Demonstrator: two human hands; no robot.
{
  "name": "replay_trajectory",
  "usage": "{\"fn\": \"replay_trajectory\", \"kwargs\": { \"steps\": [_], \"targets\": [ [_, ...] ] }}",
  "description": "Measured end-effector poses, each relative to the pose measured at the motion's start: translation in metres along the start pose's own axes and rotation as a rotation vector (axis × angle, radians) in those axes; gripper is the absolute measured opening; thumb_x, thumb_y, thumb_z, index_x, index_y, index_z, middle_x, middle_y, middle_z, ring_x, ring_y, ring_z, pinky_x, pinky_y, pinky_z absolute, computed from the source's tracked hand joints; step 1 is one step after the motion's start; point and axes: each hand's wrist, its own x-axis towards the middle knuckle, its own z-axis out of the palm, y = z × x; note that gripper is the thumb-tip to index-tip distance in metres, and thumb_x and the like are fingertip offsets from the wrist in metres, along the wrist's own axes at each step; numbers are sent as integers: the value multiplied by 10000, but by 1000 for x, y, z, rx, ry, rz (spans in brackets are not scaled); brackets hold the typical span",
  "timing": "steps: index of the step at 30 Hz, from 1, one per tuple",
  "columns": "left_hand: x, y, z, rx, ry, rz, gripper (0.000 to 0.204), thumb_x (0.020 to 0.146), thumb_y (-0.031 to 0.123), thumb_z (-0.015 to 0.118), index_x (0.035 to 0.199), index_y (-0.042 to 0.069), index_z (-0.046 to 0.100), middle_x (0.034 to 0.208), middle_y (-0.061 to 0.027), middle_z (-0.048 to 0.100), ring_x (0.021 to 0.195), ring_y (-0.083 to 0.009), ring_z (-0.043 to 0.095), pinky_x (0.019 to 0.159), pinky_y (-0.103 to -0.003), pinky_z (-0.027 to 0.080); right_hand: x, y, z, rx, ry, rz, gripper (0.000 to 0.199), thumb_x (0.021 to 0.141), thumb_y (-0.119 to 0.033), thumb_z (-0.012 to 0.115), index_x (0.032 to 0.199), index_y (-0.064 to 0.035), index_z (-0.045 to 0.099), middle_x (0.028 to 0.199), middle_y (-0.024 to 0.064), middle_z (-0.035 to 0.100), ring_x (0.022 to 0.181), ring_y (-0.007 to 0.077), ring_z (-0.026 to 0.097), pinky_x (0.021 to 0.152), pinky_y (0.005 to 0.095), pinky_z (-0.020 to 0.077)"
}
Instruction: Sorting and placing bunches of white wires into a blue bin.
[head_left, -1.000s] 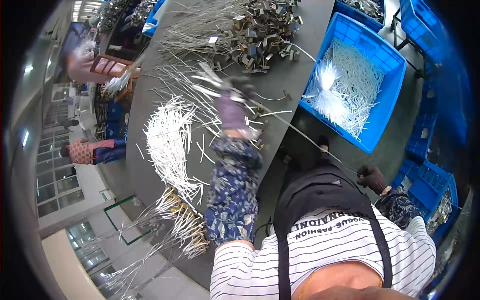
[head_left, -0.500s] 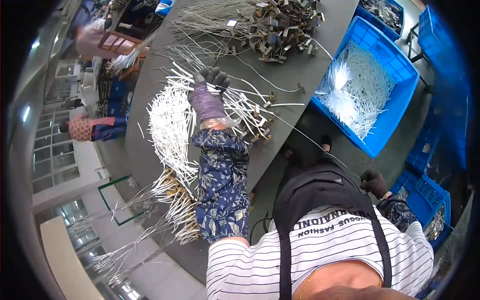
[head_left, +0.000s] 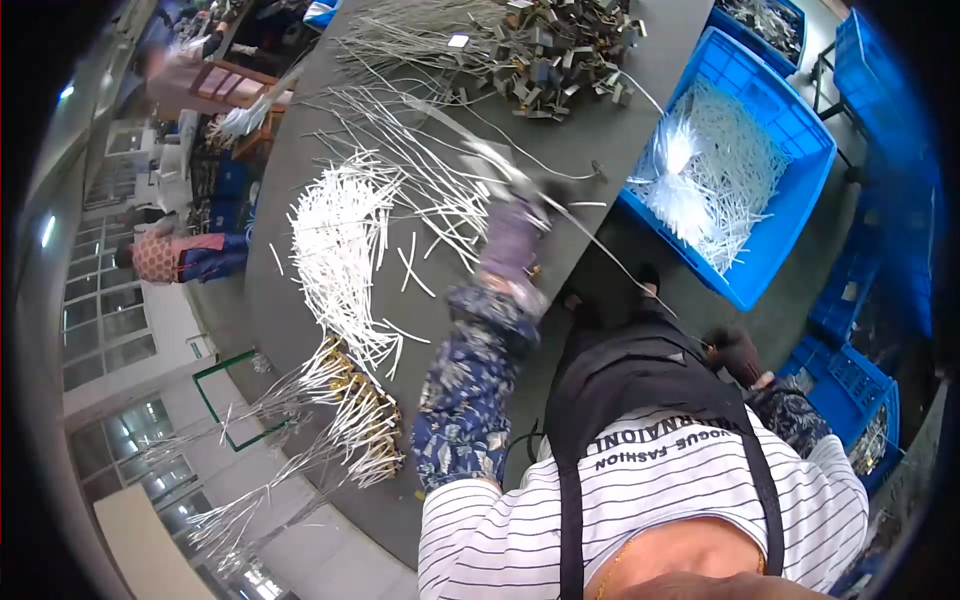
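Left hand [head_left: 515, 225], gloved, is closed on a thin wire [head_left: 610, 255] at the grey table [head_left: 300, 180] edge, so the wire's length trails clear toward the right hand [head_left: 735, 350], grip unclear. White tube pile [head_left: 340, 250] nearby, blue crate [head_left: 770, 250] beyond.

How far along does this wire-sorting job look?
Partly done, it seems: a fan of short white tubes lies on the grey worktable, and more fill the blue plastic crate. The gloved left hand is at a long thin grey wire; the right hand hangs low. A heap of small metal clips remains.
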Motion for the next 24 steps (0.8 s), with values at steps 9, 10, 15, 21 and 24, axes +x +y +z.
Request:
{"fn": "replay_trajectory", "kwargs": {
  "steps": [9,10,15,21,24],
  "targets": [
    [-27,64,-24,-689,533,-275,313,898,348,591,1002,57,635,887,-45,655,766,-168,632,709,-297,532,49,-99,33,196,-102,-197,336,682,4,670,1016,-10,632,876,63,615,780,160,587,693,298,490],
    [-33,71,-15,-468,455,-307,346,870,371,629,957,36,647,841,-27,650,688,-144,627,643,-282,538,58,-124,51,234,-112,-274,350,690,8,670,1034,-12,611,872,55,607,795,152,586,681,290,486],
    [-46,25,18,-205,457,-395,258,829,276,690,883,26,649,759,-33,647,614,-121,574,549,-269,464,66,-250,133,47,-156,-391,516,727,-104,710,1210,-27,546,1001,90,612,952,182,584,858,322,471],
    [-31,-10,-71,-57,392,-552,294,866,338,649,869,46,619,625,2,576,447,-69,483,411,-245,408,160,-254,105,-766,411,-942,481,766,-240,699,1201,-89,555,1043,212,611,991,272,609,838,360,482],
    [-27,-51,-64,-798,217,-489,302,900,305,605,1009,34,527,811,-79,655,589,-146,628,470,-243,449,196,-261,75,-289,209,-493,405,774,-257,698,1115,-66,591,966,188,624,949,264,614,836,384,471]
  ]
}}
